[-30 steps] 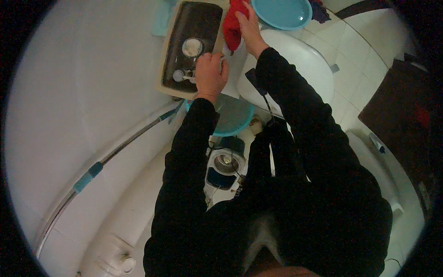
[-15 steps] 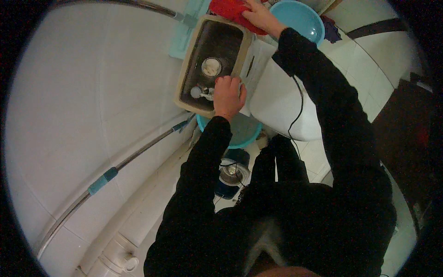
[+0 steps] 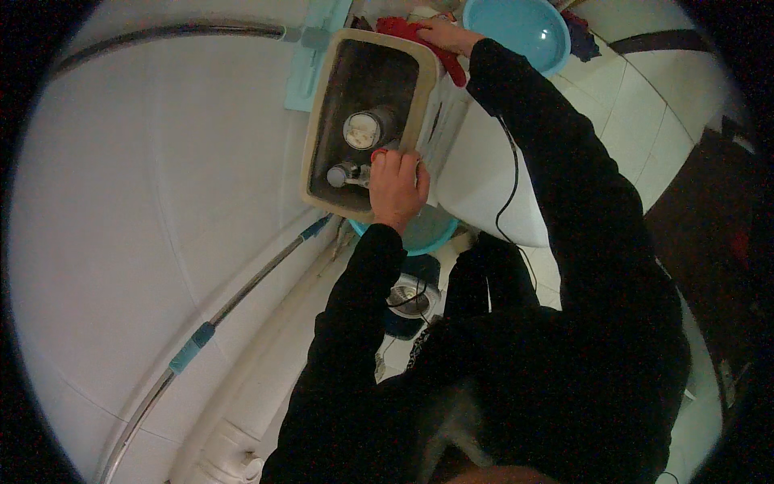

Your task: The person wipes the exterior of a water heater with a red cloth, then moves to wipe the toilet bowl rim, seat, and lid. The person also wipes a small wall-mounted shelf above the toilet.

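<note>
An uncovered toilet tank [image 3: 315,133] with a beige rim and dark inside stands ahead of me. Inside it rise a round white-topped flush valve [image 3: 363,131] and a smaller fill valve [image 3: 339,175] with a pale cap. My left hand [image 3: 397,187] is closed over the tank's near right rim, fingers curled inward beside the fill valve; a small red spot shows at the fingertips. Whether those fingers also grip a fitting is hidden. At the tank's far right corner my right hand [image 3: 448,35] grips a red cloth [image 3: 403,31], one end hanging down the side.
Right of the tank is a white toilet lid [image 3: 492,181] with a black cord across it. A blue basin [image 3: 520,32] stands far right, a teal basin [image 3: 431,230] below the tank. A metal pole [image 3: 250,298] runs along the left wall.
The tank sits slightly lower in the view. My right hand has shifted a little left, and the red cloth now drapes with one end pointing down. My left hand stays at the rim.
</note>
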Demonstrator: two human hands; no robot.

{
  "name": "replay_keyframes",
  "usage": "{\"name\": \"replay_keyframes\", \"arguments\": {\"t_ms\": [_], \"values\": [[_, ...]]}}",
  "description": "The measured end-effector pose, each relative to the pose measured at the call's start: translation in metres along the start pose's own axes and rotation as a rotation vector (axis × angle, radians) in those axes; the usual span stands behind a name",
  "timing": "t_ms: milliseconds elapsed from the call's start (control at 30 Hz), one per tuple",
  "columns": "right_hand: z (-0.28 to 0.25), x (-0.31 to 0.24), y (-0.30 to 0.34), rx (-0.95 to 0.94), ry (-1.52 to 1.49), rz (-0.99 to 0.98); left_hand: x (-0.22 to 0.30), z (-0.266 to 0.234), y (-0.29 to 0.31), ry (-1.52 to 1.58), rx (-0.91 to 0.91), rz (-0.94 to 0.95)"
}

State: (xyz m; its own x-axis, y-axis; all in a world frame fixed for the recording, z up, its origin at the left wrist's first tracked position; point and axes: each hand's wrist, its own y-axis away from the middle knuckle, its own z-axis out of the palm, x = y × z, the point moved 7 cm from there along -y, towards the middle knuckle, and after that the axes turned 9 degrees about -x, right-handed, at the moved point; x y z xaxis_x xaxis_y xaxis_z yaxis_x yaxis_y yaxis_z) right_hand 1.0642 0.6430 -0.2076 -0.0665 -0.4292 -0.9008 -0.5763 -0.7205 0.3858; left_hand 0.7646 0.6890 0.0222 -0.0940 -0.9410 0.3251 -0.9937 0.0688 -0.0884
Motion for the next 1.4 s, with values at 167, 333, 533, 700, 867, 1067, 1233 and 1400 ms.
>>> {"name": "replay_keyframes", "arguments": {"t_ms": [167,333,533,700,867,1067,1233,1400], "values": [[0.013,0.033,0.053,0.227,-0.050,-0.063,0.002,-0.001,0.000,0.010,-0.001,-0.010],[0.057,0.030,0.112,0.471,0.095,0.266,0.004,-0.001,-0.001,-0.031,-0.007,-0.013],[0.112,0.018,0.168,0.508,-0.238,0.420,0.001,0.003,-0.002,-0.069,-0.042,-0.020],[0.126,-0.049,0.220,0.548,-0.671,0.098,-0.001,0.005,0.001,-0.069,-0.054,-0.020],[0.076,-0.136,0.216,0.727,-0.369,-0.399,-0.001,0.006,0.001,-0.072,-0.046,0.003],[0.043,-0.134,0.180,1.061,-0.019,-0.318,0.000,0.003,0.001,-0.048,-0.029,0.014],[0.063,-0.051,0.171,0.898,-0.607,-0.077,-0.001,0.004,0.002,-0.069,-0.026,0.008],[0.134,-0.007,0.197,0.757,-0.344,0.253,0.002,0.003,0.000,-0.061,0.007,0.024]]}}
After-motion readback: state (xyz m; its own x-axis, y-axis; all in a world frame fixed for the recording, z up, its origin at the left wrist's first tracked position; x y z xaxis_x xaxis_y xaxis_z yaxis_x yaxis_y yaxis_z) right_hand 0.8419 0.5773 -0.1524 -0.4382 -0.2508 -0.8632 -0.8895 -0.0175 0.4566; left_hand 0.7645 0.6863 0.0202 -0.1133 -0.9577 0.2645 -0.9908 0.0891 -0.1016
